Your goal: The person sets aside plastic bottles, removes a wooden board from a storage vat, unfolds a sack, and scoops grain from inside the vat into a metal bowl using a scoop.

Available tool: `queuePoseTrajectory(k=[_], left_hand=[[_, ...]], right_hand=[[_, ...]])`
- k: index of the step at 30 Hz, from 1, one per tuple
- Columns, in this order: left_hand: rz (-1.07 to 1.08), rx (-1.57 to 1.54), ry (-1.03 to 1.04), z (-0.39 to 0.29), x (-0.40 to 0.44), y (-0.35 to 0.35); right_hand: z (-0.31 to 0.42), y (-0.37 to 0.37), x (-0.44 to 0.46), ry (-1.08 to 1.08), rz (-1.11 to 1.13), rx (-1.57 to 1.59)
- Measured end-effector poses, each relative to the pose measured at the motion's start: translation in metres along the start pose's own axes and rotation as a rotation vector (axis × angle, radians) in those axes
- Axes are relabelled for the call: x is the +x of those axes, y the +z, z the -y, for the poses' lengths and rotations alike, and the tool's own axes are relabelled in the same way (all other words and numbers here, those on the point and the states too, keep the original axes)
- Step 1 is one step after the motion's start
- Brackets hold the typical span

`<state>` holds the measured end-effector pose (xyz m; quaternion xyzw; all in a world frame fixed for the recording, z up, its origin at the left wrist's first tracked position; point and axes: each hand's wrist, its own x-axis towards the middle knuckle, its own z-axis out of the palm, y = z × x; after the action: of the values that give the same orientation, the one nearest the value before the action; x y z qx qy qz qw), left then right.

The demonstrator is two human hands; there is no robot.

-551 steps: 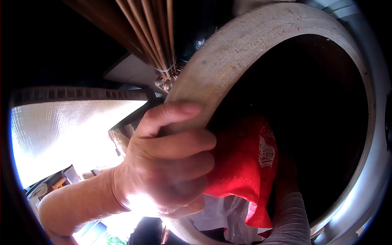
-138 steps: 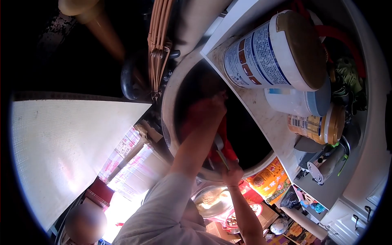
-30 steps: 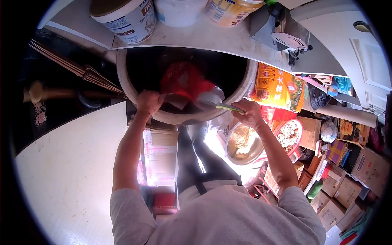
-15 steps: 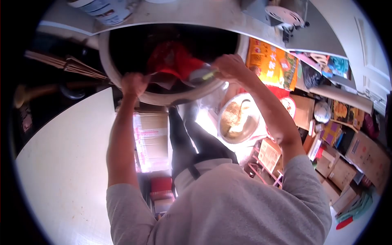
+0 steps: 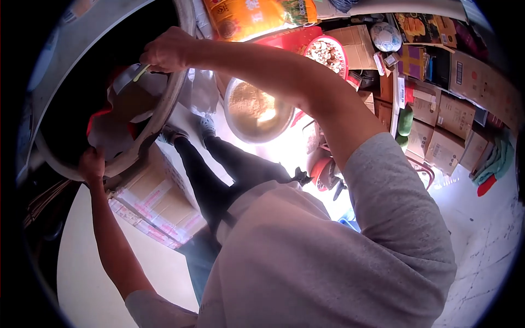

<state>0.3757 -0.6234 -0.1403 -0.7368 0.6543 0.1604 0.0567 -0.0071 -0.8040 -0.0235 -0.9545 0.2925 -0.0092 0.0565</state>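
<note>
My left hand [image 5: 92,164] is closed on the edge of the red and silvery bag [image 5: 112,128], at the near rim of the big jar [image 5: 178,90]. Inside the jar's mouth the bag hangs open, its pale lining showing. My right hand [image 5: 168,50] is closed round the green handle of a scoop [image 5: 127,77] above the jar's right rim; the scoop's pale head lies at the bag's opening. Whether those fingers also pinch the bag's edge cannot be made out. The jar's inside is dark.
Right of the jar stand a metal bowl of yellowish powder [image 5: 254,109] and a red-rimmed basket [image 5: 328,53]. An orange sack [image 5: 246,19] is at the top. Taped cartons [image 5: 158,197] and a white panel [image 5: 120,246] lie below the jar. Boxes [image 5: 445,117] fill the right.
The view has turned, so the jar now stands at the upper left. The bag's mouth shows wider, with more of its pale lining visible. Both hands keep their hold.
</note>
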Motion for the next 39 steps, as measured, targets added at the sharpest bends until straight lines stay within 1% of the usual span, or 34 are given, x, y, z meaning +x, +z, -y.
queuePoseTrajectory(k=[3,6,7,8,10,12,14,16,18,20,22,24,26,27,30,31,33,36,39], left_hand=[[0.037,-0.009,-0.066,-0.008,0.001,-0.009],[0.050,0.005,-0.101,-0.005,0.001,-0.008],[0.033,-0.007,-0.115,-0.004,0.001,-0.006],[0.014,-0.021,-0.128,-0.003,0.001,-0.004],[-0.017,-0.072,-0.100,0.000,0.000,-0.001],[-0.032,-0.072,-0.079,0.002,0.001,0.000],[-0.012,-0.014,-0.047,0.010,0.005,0.004],[0.018,-0.050,-0.072,0.003,0.004,-0.004],[-0.004,-0.030,-0.081,-0.006,0.001,-0.011],[0.042,-0.033,-0.159,0.003,0.006,-0.005],[0.043,-0.026,-0.139,0.025,0.012,0.008],[0.053,-0.003,-0.124,0.034,0.015,0.012],[0.061,0.032,-0.113,0.034,0.016,0.013],[-0.026,-0.039,0.008,0.039,0.014,0.020],[0.000,0.016,0.060,0.063,0.025,0.033],[-0.009,0.028,0.032,0.065,0.029,0.033],[-0.022,0.050,-0.032,0.047,0.020,0.024],[0.041,-0.197,-0.051,0.041,0.015,0.018],[-0.020,-0.179,0.027,0.038,0.013,0.017]], right_hand=[[-0.013,-0.003,-0.002,-0.040,0.064,0.139],[-0.015,-0.011,-0.018,-0.012,0.098,0.334],[-0.011,-0.009,-0.029,0.022,-0.015,0.403],[-0.004,-0.019,-0.044,0.111,-0.047,0.513],[0.014,-0.023,-0.079,0.318,-0.257,0.710],[0.034,-0.037,-0.129,0.481,-0.451,0.996],[0.061,-0.029,-0.184,0.761,-0.586,1.318],[0.092,-0.031,-0.242,1.140,-0.618,1.317],[0.127,0.000,-0.300,1.292,-0.809,1.402],[0.150,0.007,-0.347,1.758,-0.555,1.483],[0.189,0.069,-0.398,1.675,-0.804,1.055],[0.204,0.117,-0.440,1.788,-0.674,0.660],[0.206,0.153,-0.468,1.965,-0.422,0.464],[0.201,0.152,-0.468,2.062,-0.391,0.485],[0.182,0.154,-0.455,2.220,-0.364,0.552],[0.173,0.167,-0.456,2.210,-0.295,0.646],[0.154,0.179,-0.446,2.193,-0.268,0.588],[0.132,0.187,-0.427,2.139,-0.224,0.547],[0.119,0.194,-0.412,2.087,-0.200,0.550]])
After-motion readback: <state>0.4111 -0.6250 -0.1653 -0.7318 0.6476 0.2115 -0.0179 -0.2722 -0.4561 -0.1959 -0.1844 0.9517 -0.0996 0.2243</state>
